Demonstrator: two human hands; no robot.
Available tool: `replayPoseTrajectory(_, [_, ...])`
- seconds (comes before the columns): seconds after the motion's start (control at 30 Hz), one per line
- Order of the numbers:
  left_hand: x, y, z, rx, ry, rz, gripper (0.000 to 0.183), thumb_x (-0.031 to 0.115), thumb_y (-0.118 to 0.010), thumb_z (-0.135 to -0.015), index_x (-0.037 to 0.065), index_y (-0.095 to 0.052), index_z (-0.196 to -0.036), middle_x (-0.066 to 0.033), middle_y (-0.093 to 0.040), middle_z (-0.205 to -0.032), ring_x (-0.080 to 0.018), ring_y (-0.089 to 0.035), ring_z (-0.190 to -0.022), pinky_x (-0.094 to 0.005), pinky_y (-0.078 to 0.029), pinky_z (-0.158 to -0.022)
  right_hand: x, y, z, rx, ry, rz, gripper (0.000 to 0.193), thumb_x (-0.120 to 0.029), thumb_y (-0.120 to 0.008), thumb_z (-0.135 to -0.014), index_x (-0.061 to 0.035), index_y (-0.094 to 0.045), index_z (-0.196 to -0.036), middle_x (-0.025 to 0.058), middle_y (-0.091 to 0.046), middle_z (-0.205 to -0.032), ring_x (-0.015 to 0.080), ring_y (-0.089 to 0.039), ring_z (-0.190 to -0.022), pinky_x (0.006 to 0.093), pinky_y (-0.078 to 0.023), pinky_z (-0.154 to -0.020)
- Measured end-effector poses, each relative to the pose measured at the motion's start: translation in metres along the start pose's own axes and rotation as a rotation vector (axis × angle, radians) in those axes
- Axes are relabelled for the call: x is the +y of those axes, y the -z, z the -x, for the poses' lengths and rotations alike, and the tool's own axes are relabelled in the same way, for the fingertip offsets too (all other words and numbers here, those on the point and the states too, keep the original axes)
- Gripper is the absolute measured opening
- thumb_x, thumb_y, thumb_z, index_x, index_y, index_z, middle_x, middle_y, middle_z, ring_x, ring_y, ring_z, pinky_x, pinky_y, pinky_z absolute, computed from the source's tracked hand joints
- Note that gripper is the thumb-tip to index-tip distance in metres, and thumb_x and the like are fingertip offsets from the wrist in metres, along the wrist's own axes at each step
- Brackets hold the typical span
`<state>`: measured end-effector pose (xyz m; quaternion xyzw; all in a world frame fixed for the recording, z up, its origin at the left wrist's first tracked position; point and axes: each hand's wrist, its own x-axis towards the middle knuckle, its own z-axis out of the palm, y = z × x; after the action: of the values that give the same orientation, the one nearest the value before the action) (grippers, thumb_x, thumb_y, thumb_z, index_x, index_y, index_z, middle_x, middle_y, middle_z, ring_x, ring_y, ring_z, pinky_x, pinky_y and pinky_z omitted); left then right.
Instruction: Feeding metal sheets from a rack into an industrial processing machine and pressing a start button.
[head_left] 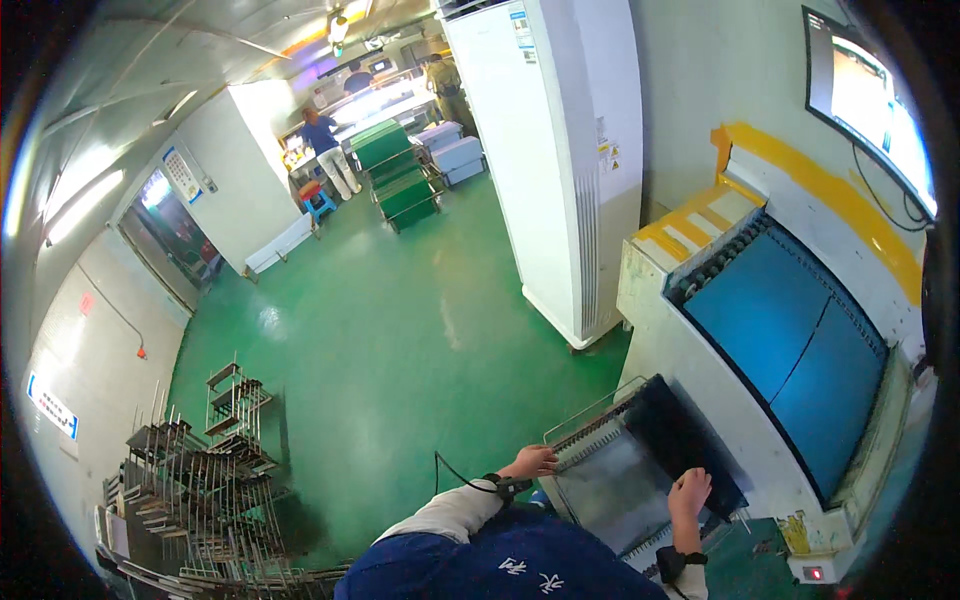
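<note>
A slotted rack (588, 440) with comb-like rows along its sides stands in front of me. In it lie a smooth grey panel (612, 488) and, on its far right side, a black panel (682, 436). My left hand (533, 461) is at the rack's left edge, its fingers bent together by the comb row. Near the right corner of the grey panel is my right hand (690, 492), closed with fingertips pressed together. I cannot make out what is between the fingers of either hand.
A conveyor machine (650, 285) on the right carries blue panels (790, 310). A tall white cabinet unit (545, 150) stands beyond it. Metal racks (215, 460) crowd the lower left. Farther off are green stacked panels (395, 170) and a person (325, 145) by a lit bench.
</note>
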<state>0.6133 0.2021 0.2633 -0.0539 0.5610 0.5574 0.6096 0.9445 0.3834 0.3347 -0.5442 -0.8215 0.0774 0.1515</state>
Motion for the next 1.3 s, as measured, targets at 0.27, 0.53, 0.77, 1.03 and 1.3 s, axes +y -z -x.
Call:
replayPoseTrajectory(0.27, [0.038,0.059,-0.028,-0.015,0.053,0.007,0.022,0.019,-0.055,-0.090,0.005,-0.054,-0.108,-0.0102,-0.060,-0.089,-0.0237,-0.062,-0.074,-0.0359,-0.051,-0.066,-0.049,-0.012,-0.017,-0.059,-0.038,0.097,0.013,-0.002,-0.063,-0.069,-0.0075,-0.051,-0.070,0.0110,-0.053,-0.092,0.0335,-0.050,-0.094,0.0476,-0.042,-0.080])
replayPoseTrajectory(0.53, [0.072,0.192,-0.042,0.045,0.073,0.136,0.021,0.016,-0.054,-0.089,0.000,-0.050,-0.102,-0.0138,-0.060,-0.090,-0.0248,-0.059,-0.067,-0.0361,-0.049,-0.054,-0.093,-0.047,-0.028,-0.217,-0.049,0.314,0.014,-0.010,-0.067,-0.071,-0.0054,-0.064,-0.083,0.0109,-0.057,-0.099,0.0318,-0.051,-0.101,0.0461,-0.041,-0.086])
replayPoseTrajectory(0.77, [0.094,0.295,-0.068,-0.047,0.111,0.327,0.019,0.015,-0.055,-0.087,-0.002,-0.050,-0.096,-0.0177,-0.057,-0.084,-0.0256,-0.056,-0.061,-0.0354,-0.043,-0.043,-0.115,-0.070,-0.028,-0.281,-0.242,0.401,0.016,-0.021,-0.063,-0.077,-0.0078,-0.068,-0.084,0.0109,-0.058,-0.101,0.0312,-0.051,-0.104,0.0477,-0.041,-0.088])
replayPoseTrajectory(1.03, [0.083,0.347,-0.088,0.106,-0.170,-0.644,0.007,0.008,-0.054,-0.087,0.001,-0.056,-0.085,-0.0099,-0.061,-0.079,-0.0219,-0.057,-0.057,-0.0338,-0.045,-0.045,-0.163,-0.043,-0.027,-0.355,-0.090,0.333,0.029,-0.027,-0.046,-0.092,-0.0101,-0.059,-0.112,0.0169,-0.056,-0.115,0.0391,-0.049,-0.107,0.0532,-0.038,-0.091])
replayPoseTrajectory(1.3, [0.100,0.285,-0.071,0.011,0.008,-0.093,0.016,0.018,-0.056,-0.088,0.004,-0.055,-0.079,-0.0095,-0.060,-0.079,-0.0216,-0.058,-0.060,-0.0351,-0.045,-0.045,-0.099,-0.077,-0.004,0.171,0.107,0.635,0.026,-0.028,-0.056,-0.082,-0.0106,-0.066,-0.098,0.0127,-0.059,-0.106,0.0335,-0.052,-0.105,0.0508,-0.039,-0.090])
